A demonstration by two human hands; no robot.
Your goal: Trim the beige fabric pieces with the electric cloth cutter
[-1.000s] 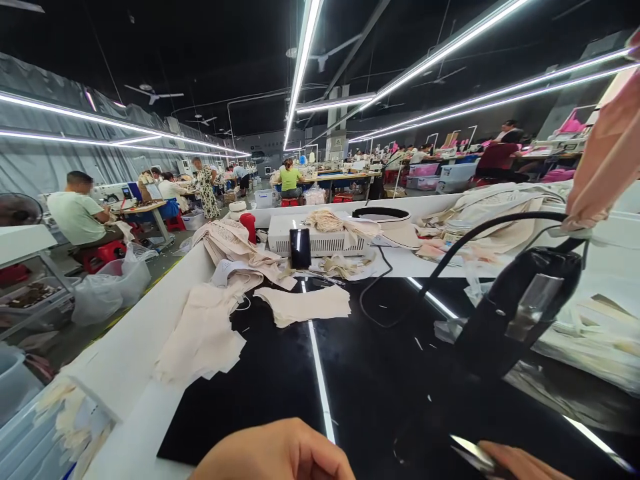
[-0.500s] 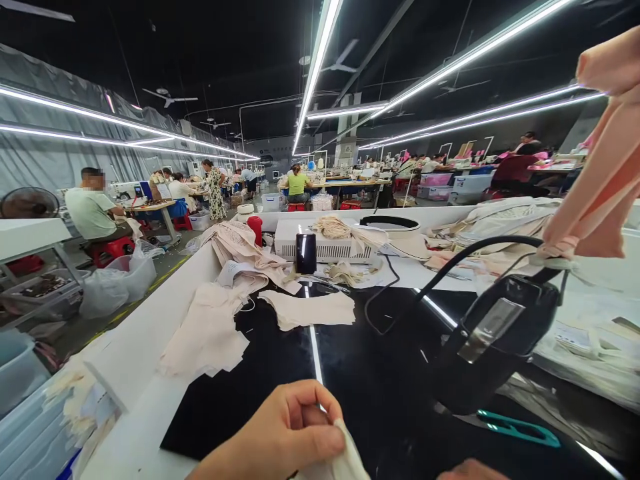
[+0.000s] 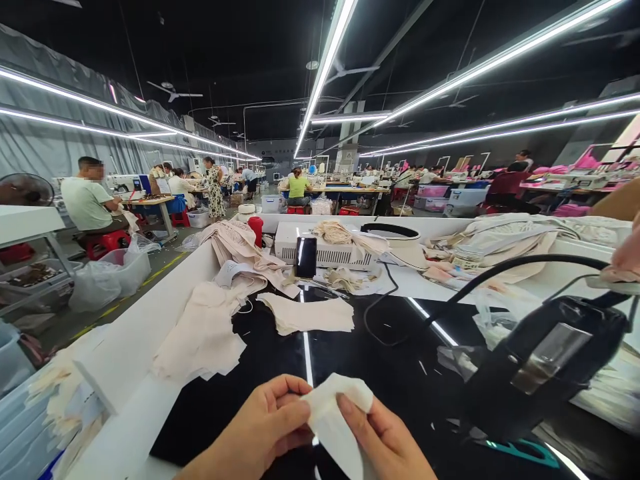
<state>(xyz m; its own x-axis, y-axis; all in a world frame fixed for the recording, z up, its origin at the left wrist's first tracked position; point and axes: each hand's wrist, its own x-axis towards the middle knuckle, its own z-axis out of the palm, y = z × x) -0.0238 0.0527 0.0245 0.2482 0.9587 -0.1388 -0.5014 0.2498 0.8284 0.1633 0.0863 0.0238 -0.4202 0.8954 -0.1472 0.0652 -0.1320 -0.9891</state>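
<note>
Pinching a small white cloth piece [image 3: 333, 417] between them, both hands sit low at 6 o'clock in the view, just above the near edge of the glossy black desk [image 3: 380, 360]. The left hand [image 3: 260, 430] grips the cloth's left edge with thumb and forefinger closed on it. The right hand [image 3: 387, 443] holds the right edge the same way, thumb on top. The cloth is lifted off the desk, its upper corner standing up between the two thumbs and its lower part hanging down between the palms.

From the cloth, a loose heap of cream cut pieces [image 3: 200, 337] lies at 10 o'clock, partly over the desk's white border. A single cream piece [image 3: 307, 313] lies flat at 12 o'clock, well apart from the hands. Beyond it, still at 12 o'clock, a dark phone [image 3: 305, 257] leans upright against a white box [image 3: 327, 248], with a red bottle [image 3: 257, 230] just to the box's left.

At 2 o'clock a black corded tool [image 3: 545, 360] rests on the desk, its cable arching back toward the far side. Teal snips [image 3: 520, 450] lie flat at 3 o'clock, near the right hand but not touching it.
</note>
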